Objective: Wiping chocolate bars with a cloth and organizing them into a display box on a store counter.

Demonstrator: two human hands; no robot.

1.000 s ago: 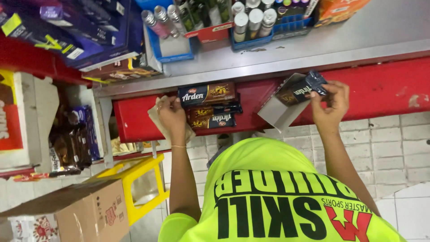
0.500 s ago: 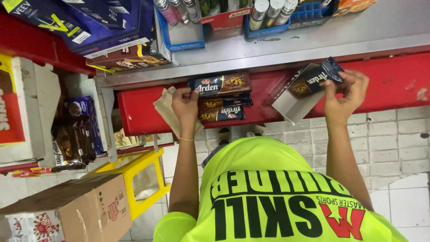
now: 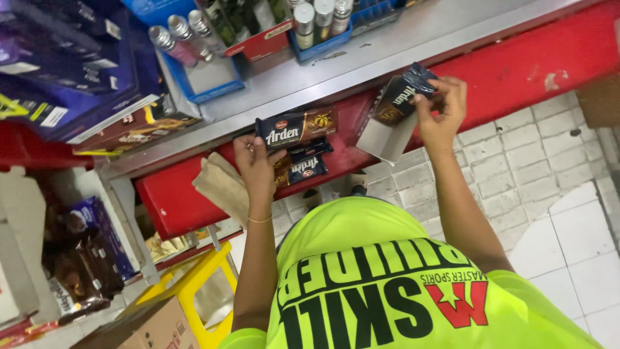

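Centre of frame: left hand (image 3: 256,169) is closed round a stack of dark biscuit packs (image 3: 297,145), thumb on top pack, w/ a folded brown paper bag (image 3: 223,187) tucked just behind the wrist. Upper right of centre: right hand (image 3: 441,115) pinches a dark wrapper (image 3: 413,87) at the open end of a small carton (image 3: 389,126), fingers curled. Both are held up vs the red shelf edge (image 3: 516,71), grey shelf (image 3: 387,52) above. Yellow stool (image 3: 194,291) and cardboard box (image 3: 152,326) at lower left.
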